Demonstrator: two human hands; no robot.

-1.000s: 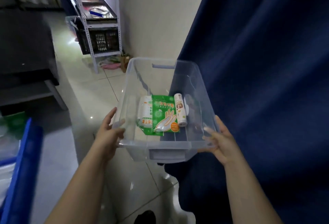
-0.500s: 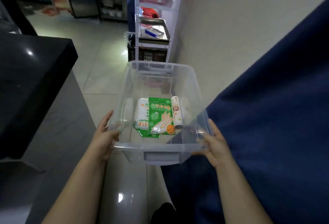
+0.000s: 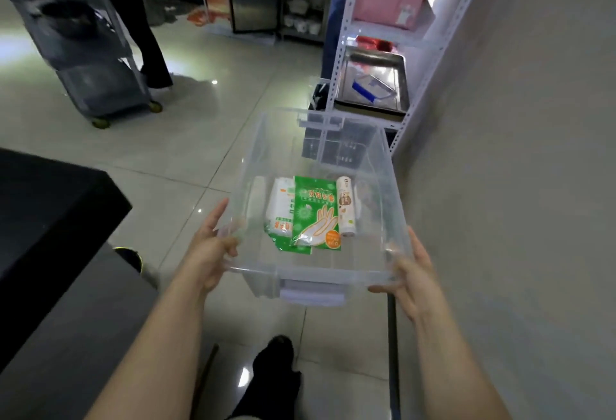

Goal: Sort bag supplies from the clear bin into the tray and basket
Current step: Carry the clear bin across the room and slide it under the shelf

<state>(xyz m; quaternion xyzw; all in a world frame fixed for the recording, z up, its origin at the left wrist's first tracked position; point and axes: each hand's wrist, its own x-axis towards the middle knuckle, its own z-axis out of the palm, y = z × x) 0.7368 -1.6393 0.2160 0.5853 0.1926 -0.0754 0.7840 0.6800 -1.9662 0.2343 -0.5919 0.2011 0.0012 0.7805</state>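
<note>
I carry the clear bin in the air in front of me. My left hand grips its near left corner and my right hand grips its near right corner. On the bin's floor lie a green glove packet, a white bag packet to its left and a white bag roll to its right. Ahead, a metal tray sits on a white shelf rack and holds a clear bag with a blue strip. A black basket stands on the lower shelf, seen partly through the bin.
A black counter runs along my left. A grey cart and a person's legs stand at the far left. A pale wall closes the right side. My dark shoe shows on the tiled floor below.
I have walked forward with the bin in both hands. The blue curtain on the right has dropped out of view, and the shelf rack with the tray is closer.
</note>
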